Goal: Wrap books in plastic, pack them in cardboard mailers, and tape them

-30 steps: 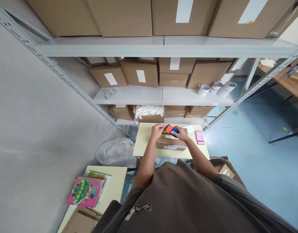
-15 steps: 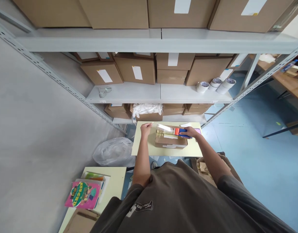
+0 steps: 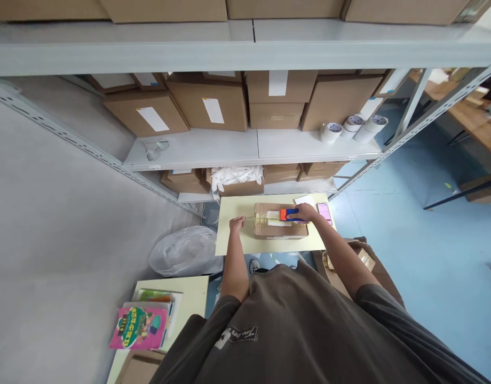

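A brown cardboard box (image 3: 265, 230) lies on a pale yellow table (image 3: 237, 245) in front of me. My right hand (image 3: 304, 213) is wrapped round a blue and orange tape dispenser (image 3: 288, 214), which rests on or just over the right part of the box top. From it a strip of clear tape (image 3: 260, 217) runs left along the middle of the box. My left hand (image 3: 237, 224) is closed in a pinch on the tape's end, just past the box's left side. A white label (image 3: 280, 223) shows on the box top near the tape.
A pink phone (image 3: 324, 212) and white paper (image 3: 305, 200) lie at the table's back right. Behind stands a grey shelf rack (image 3: 213, 146) with cardboard boxes, tape rolls (image 3: 331, 132) and white gloves (image 3: 237, 175). An open carton (image 3: 383, 277) stands right, a clear plastic bag (image 3: 185, 250) left.
The dispenser has come down and slightly left over the box, and the tape now lies lower along its top. My left hand has moved slightly down. The view has shifted.
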Demonstrator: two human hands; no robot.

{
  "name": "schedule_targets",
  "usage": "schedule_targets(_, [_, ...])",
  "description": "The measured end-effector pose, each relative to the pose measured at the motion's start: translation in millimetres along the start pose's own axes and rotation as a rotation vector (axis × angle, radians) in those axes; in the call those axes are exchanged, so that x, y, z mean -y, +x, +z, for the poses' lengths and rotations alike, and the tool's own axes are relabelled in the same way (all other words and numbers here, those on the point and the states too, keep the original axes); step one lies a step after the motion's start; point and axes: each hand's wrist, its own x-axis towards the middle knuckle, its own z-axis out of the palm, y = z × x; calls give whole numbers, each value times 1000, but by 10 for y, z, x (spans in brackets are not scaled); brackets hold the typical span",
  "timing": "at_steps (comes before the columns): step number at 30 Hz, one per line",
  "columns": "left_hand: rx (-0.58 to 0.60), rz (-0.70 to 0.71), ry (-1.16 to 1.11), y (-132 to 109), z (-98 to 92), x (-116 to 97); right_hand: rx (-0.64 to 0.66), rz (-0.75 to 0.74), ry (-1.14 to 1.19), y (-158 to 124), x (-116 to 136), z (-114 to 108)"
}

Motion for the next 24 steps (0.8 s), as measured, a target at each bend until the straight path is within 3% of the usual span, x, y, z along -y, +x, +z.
schedule_targets(8, [-13,-194,-51,-99,575,165,3,42,-24,-2,103,5])
schedule_targets(14, [-183,-132,75,-157,379,89,2,45,-3,36,159,15])
schedule_targets(16, [-166,-43,124,-173,351,6,6,39,2,65,170,17])
schedule_targets(20, [7,103,298,-274,538,-118,36,36,-6,114,210,19])
schedule_targets(24, [-33,82,365,-374,718,-139,42,60,21,152,278,23])
